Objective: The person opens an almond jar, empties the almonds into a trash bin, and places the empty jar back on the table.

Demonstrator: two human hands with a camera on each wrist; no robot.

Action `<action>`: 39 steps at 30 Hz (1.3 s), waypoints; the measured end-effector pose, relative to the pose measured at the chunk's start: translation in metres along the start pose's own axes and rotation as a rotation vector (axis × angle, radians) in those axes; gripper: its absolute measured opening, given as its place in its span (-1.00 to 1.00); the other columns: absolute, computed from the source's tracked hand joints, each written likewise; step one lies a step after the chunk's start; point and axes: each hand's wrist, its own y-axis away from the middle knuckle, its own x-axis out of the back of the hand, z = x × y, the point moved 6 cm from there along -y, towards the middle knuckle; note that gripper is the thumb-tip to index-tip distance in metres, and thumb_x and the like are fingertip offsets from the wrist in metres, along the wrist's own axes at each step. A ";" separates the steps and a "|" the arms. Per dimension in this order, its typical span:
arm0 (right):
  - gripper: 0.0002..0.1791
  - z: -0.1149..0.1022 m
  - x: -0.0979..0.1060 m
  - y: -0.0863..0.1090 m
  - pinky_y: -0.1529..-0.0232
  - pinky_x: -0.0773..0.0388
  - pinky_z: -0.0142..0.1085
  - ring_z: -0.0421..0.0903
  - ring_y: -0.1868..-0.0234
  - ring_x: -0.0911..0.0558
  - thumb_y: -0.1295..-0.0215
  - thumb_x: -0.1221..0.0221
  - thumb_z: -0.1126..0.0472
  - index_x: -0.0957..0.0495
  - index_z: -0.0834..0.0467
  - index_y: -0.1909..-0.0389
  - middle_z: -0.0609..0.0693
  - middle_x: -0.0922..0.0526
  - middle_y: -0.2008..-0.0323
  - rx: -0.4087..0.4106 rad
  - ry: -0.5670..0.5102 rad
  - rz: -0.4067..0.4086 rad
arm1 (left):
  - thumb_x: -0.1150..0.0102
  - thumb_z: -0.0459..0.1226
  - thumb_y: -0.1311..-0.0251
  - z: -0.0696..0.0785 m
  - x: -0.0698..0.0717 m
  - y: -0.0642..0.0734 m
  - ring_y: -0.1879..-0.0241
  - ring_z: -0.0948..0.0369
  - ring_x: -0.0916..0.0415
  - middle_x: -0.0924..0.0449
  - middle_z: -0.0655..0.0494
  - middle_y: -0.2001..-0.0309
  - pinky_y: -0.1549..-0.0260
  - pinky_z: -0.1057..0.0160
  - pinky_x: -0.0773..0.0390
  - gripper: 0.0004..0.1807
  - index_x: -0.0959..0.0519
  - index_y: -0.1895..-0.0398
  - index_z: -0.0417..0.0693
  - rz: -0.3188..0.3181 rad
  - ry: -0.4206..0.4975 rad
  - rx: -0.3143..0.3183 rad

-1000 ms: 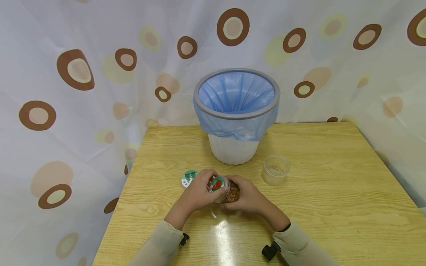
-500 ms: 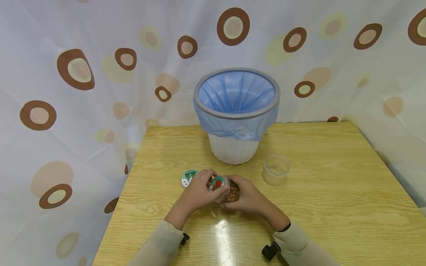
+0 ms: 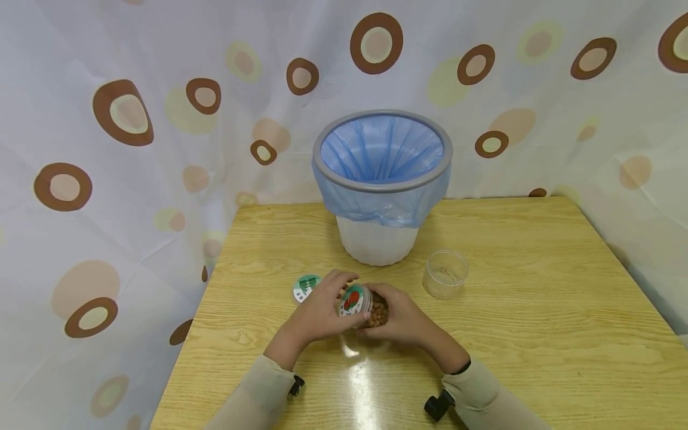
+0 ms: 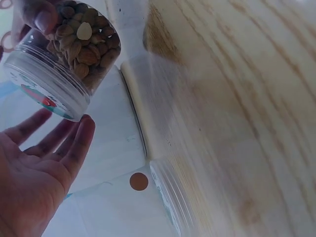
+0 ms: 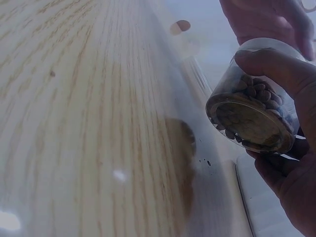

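Note:
A clear plastic jar (image 4: pixel 94 54) of brown almonds (image 4: pixel 86 61) is tilted above the table, its lid pointing left. My right hand (image 3: pixel 402 316) grips the jar body; in the right wrist view the thumb and fingers wrap it near its base (image 5: pixel 247 126). The clear screw lid (image 3: pixel 353 300), with a red and green label, is on the jar's mouth. My left hand (image 3: pixel 321 307) is spread around this lid. In the left wrist view its fingers (image 4: pixel 74 143) are fairly straight, fingertips right at the lid's edge.
A second lid (image 3: pixel 305 286) with a green label lies on the wooden table (image 3: pixel 537 334), partly behind my left hand. A clear open tub (image 3: pixel 445 275) with small bits inside stands right. Behind is a white bin (image 3: pixel 378 242) with a blue bag (image 3: pixel 384 149).
My left fingers have loosened and spread around the lid, so more of its label shows. The right hand and jar have stayed nearly in place.

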 end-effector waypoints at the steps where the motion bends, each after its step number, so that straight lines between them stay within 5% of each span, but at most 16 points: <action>1: -0.06 0.001 0.000 0.000 -0.22 -0.66 -0.07 -0.03 -0.25 -0.66 -0.03 -0.66 0.01 -0.49 0.10 -0.45 -0.01 -0.64 -0.29 0.001 0.003 0.000 | -0.40 0.20 -0.25 0.001 0.000 0.000 -0.19 0.17 -0.55 -0.50 0.12 -0.33 -0.12 0.08 -0.67 -0.16 -0.42 -0.51 0.08 -0.006 0.007 -0.020; 10: -0.07 0.004 -0.001 0.001 -0.21 -0.67 -0.07 0.00 -0.24 -0.66 -0.01 -0.64 0.09 -0.49 0.14 -0.44 0.03 -0.64 -0.28 0.002 0.007 0.000 | -0.43 -0.02 -0.13 0.004 -0.002 0.000 -0.20 0.02 -0.59 -0.50 0.16 -0.27 -0.14 0.07 -0.66 -0.15 -0.42 -0.50 -0.09 -0.052 0.042 -0.121; 39: -0.07 0.003 -0.002 0.000 -0.22 -0.67 -0.10 -0.06 -0.23 -0.66 -0.01 -0.66 -0.01 -0.50 0.12 -0.43 -0.02 -0.67 -0.25 -0.007 0.013 0.002 | -0.46 0.06 -0.17 -0.002 -0.004 0.000 -0.12 0.13 -0.59 -0.56 0.13 -0.22 -0.05 0.15 -0.68 -0.19 -0.49 -0.43 -0.08 -0.014 0.010 -0.026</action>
